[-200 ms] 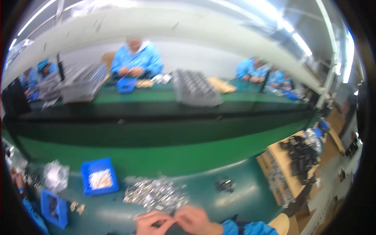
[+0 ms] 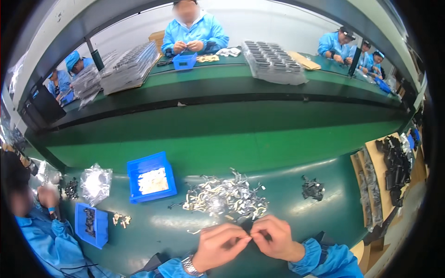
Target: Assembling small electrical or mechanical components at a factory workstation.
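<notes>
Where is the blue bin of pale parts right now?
In the head view, the blue bin sits on the green bench, left of the pile of metal parts and up-left of both hands.

head view: worn on the person's head, angled down and forward | near field: own left hand [image 2: 221,244] and right hand [image 2: 274,237] close at lower edge over green table [image 2: 259,153] | far field: workers opposite | fisheye, edges curve
</notes>
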A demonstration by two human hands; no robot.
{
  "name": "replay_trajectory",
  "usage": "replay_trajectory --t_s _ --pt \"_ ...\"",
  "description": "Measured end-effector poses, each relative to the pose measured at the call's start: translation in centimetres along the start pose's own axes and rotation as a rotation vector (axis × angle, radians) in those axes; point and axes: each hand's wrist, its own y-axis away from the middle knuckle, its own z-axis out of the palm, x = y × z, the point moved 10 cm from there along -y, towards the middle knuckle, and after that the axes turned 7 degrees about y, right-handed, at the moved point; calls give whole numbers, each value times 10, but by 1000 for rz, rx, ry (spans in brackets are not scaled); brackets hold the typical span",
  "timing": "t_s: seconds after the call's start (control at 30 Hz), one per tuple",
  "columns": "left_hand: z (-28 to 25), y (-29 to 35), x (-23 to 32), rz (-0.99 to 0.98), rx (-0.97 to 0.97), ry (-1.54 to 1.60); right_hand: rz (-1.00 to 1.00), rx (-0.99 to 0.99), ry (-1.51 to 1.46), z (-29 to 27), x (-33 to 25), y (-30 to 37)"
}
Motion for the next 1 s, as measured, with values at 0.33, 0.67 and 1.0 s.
replay_trajectory --t_s 0.33,0.67,1.0 --pt "-61 -27 42 72 127 -441 354 84 -191 -3 47 7" --pt "-173 -88 -30 -166 -212 -1420 353 96 -215 -10 39 16" --pt "-269 -54 69 -229 143 -1071 317 133 -267 7 53 11"
